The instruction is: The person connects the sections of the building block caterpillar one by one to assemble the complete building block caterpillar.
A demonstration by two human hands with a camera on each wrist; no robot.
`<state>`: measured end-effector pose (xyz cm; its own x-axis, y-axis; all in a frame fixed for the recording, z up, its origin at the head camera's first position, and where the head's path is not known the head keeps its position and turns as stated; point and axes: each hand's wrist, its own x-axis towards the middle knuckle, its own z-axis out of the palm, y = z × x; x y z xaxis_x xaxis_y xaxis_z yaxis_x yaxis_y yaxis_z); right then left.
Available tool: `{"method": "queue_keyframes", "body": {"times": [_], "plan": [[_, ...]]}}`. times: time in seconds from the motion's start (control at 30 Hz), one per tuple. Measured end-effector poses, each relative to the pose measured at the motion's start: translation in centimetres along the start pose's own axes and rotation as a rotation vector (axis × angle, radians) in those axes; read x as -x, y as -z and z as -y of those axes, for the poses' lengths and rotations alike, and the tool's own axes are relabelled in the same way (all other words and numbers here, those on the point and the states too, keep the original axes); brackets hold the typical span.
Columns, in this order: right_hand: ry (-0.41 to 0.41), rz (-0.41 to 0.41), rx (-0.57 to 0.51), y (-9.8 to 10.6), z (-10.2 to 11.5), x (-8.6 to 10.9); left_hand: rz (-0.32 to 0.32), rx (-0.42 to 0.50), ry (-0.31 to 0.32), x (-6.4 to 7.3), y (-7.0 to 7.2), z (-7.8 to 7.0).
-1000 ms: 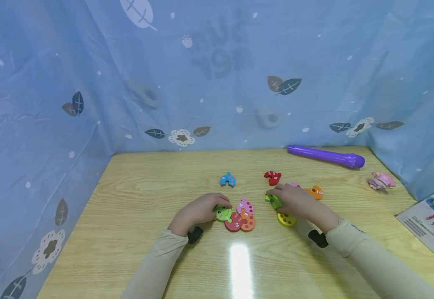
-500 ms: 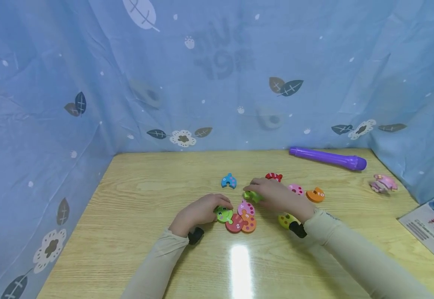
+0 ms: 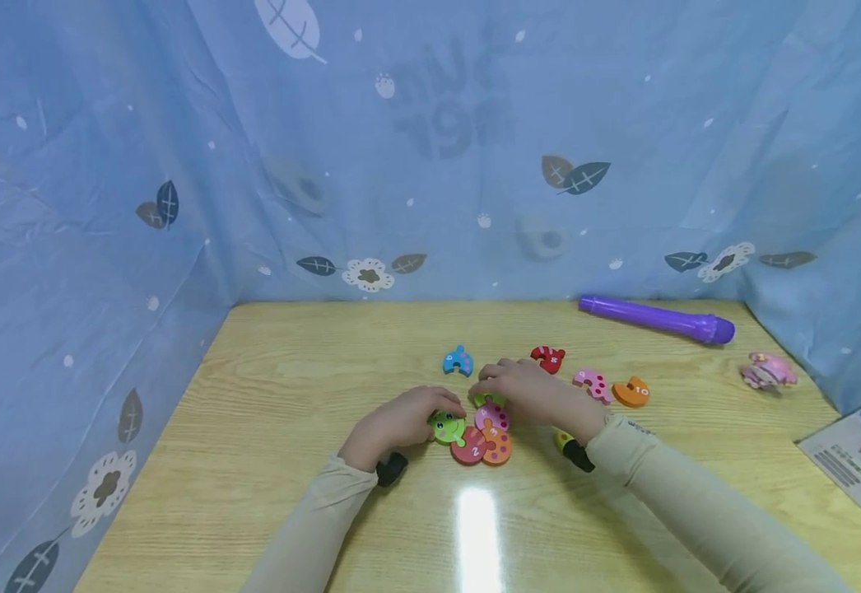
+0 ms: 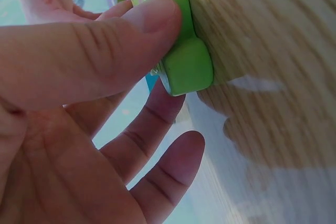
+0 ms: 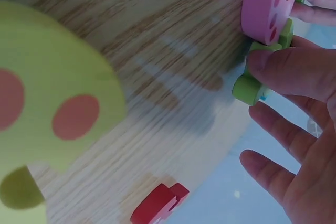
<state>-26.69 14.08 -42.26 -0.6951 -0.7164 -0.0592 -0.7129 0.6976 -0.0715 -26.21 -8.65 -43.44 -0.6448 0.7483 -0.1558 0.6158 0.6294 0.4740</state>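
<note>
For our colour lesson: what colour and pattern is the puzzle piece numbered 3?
The number 3 piece is orange with reddish dots; the head view shows it best.

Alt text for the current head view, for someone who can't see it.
The left hand holds a smiling green puzzle piece in a chain with red 2, orange 3 and pink 4; the right hand pinches another green piece beside the 4. Loose pieces and a purple microphone lie around on the wooden table.

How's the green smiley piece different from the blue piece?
The green smiley piece is pinched by the left hand; the blue piece lies untouched. The smiley shows a face; the blue one bears pink dots. The smiley touches the red 2 piece; the blue one sits apart. Both look like puzzle pieces.
</note>
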Motion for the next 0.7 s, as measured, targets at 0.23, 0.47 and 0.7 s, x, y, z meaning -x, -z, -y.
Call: {"method": "queue_keyframes", "body": {"times": [0.23,0.47,0.7], "plan": [[-0.016,0.019,-0.004,-0.5,-0.2,-0.1,-0.008,0.000,-0.013,0.1,0.0,0.1],[0.000,0.012,-0.048,-0.2,-0.4,0.1,-0.012,-0.002,-0.015,0.0,0.1,0.1],[0.019,-0.075,-0.110,1.2,-1.1,-0.6,-0.006,0.002,-0.020,0.0,0.0,0.1]]}}
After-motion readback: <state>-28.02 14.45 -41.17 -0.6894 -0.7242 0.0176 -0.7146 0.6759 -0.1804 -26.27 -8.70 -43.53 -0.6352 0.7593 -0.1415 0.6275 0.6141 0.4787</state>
